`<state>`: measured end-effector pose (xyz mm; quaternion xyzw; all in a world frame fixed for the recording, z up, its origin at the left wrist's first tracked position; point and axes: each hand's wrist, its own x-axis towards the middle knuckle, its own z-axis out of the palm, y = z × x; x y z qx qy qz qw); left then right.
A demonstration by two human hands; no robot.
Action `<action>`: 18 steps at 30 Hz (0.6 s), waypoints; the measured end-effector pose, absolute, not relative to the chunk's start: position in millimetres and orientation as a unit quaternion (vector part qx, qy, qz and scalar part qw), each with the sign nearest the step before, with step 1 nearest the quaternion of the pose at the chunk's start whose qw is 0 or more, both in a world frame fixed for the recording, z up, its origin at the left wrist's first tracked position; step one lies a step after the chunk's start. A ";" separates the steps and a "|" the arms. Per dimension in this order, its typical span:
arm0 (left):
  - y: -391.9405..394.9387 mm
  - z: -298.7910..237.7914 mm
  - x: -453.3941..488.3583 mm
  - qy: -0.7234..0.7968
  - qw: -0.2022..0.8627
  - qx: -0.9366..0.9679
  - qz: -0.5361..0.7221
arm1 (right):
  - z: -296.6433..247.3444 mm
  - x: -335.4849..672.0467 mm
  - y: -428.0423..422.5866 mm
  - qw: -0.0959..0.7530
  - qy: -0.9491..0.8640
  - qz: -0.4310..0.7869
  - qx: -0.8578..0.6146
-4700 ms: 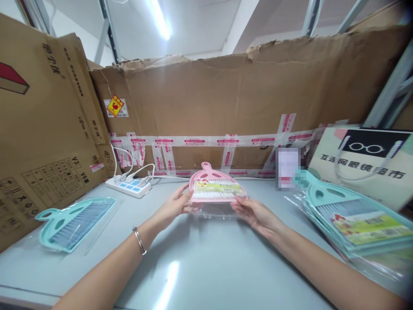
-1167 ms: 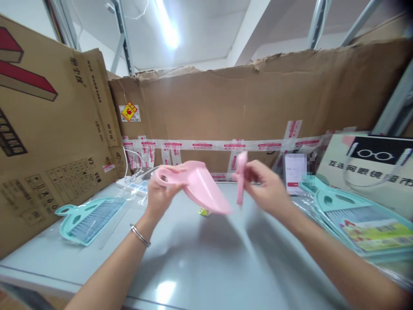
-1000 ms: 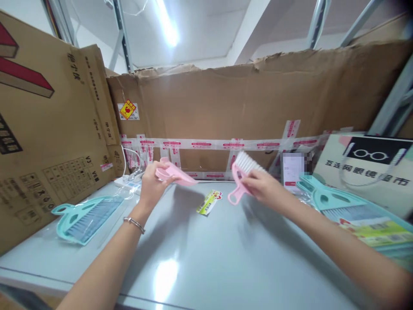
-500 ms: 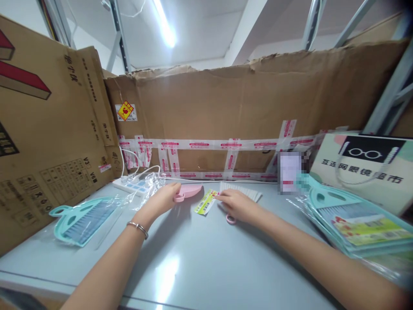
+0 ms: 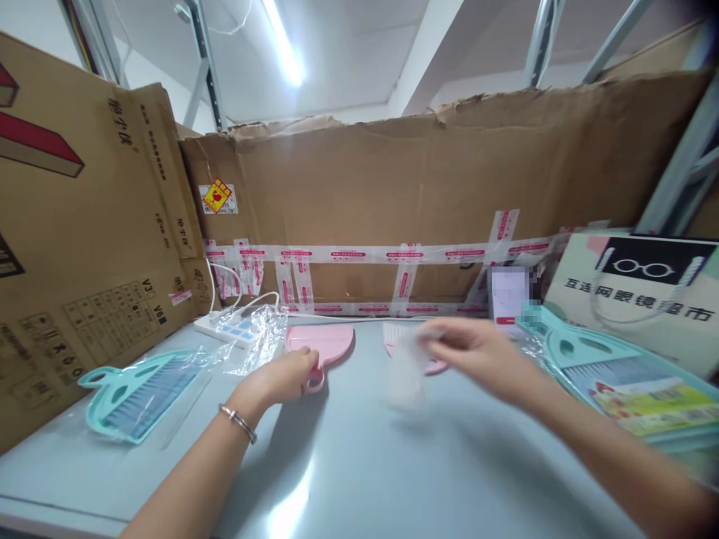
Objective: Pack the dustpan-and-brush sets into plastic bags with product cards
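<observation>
Tabletop (image 5: pixel 359 479): left hand (image 5: pixel 285 376) grips dustpan (image 5: pixel 329 340), right (image 5: pixel 469 346) pinches card (image 5: pixel 407 382).

Bright, cool indoor light, 1 glowing tube (image 5: pixel 284 45) on the ceiling (image 5: pixel 348 60), its glare streaking the near tabletop (image 5: pixel 359 471), soft shadows below the left hand (image 5: pixel 292 373) and right hand (image 5: pixel 475 352), motion blur smearing the right hand and its pale item (image 5: pixel 407 378), wide-angle stretching towards the edges, dark upper-right corner.

On the table (image 5: pixel 359 471), the dustpan (image 5: pixel 329 342) lies left of the brush (image 5: pixel 395 334), right of the power strip (image 5: pixel 218 329).
</observation>
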<state>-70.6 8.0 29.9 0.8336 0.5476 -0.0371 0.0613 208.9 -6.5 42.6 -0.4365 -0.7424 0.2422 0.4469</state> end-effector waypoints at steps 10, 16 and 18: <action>21.2 8.0 50.4 0.354 0.036 0.933 0.047 | 29.9 289.5 -1.6 0.615 -0.649 -0.173 -0.413; 41.4 -16.3 58.0 0.388 0.115 0.914 0.039 | -33.3 292.0 -9.1 0.407 -0.796 -0.109 -0.435; 38.4 -17.4 44.5 0.369 0.122 0.921 0.038 | -48.1 299.9 -14.0 0.360 -0.813 -0.050 -0.455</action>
